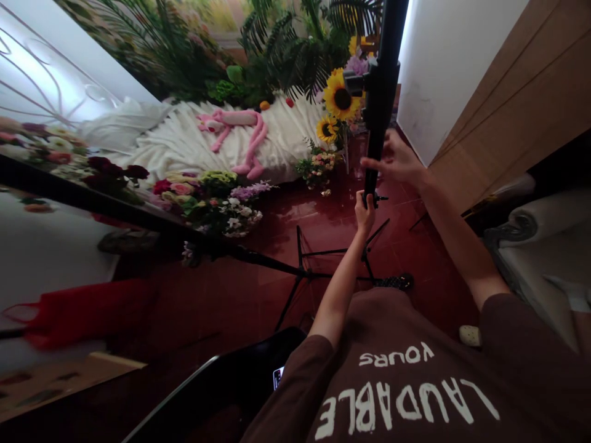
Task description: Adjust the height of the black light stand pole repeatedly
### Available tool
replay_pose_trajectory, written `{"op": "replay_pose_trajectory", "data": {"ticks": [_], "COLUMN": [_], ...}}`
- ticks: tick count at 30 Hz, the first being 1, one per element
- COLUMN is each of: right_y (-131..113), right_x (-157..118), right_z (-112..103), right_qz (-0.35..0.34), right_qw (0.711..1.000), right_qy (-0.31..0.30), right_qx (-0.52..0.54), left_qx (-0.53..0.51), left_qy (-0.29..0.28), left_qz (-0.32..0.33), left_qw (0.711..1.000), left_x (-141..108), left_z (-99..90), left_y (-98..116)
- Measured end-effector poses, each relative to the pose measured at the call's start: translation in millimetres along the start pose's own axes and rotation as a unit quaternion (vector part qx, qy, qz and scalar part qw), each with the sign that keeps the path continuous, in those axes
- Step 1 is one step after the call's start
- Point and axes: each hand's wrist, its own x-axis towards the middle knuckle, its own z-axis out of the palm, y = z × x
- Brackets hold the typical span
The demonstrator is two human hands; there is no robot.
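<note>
A black light stand (373, 138) rises upright in front of me, with its spread legs (325, 252) on the floor. My left hand (364, 212) is wrapped round its pole, low down beside a small tightening knob (381, 198). Just above it, my right hand (401, 161) has its fingers apart, and one finger crosses in front of the pole. Its other fingers are partly blurred, and I see nothing held in them. Higher on the pole sits a larger black clamp with a knob (355, 82).
A second black pole (152, 224) slants across the left. Behind lies a white draped bed (170, 135) with a pink plush toy (237, 120), flowers (221, 206) and sunflowers (340, 95). A grey armchair (545, 240) stands right; a red bag (87, 311) is left.
</note>
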Motion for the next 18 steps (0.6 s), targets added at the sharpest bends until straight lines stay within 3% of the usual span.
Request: {"op": "replay_pose_trajectory", "data": {"ticks": [4,7,10,15,18], "right_y": [81,118,131,133,127], "right_x": [-52,-79,-86,-74,-63], "right_z": [1,14,31,53,59], "right_qz": [0.140,0.190,0.176,0.147,0.210], "right_qw": [0.987,0.979,0.983,0.987,0.972], "right_qy": [-0.033,-0.061,-0.045,0.024,0.066], "right_qx": [-0.076,-0.037,0.023,0.061,0.080], "left_qx": [0.002,0.004,-0.001,0.002,0.014], "left_qy": [-0.003,-0.012,-0.022,-0.027,-0.018], "left_qz": [-0.002,0.003,0.012,0.012,0.014], "left_qw": [1.000,1.000,1.000,1.000,1.000], "left_x": [1,2,3,5,5], "left_z": [-1.0,-2.1,-3.0,-3.5,-3.2], "left_y": [-2,-3,-6,-9,-8]}}
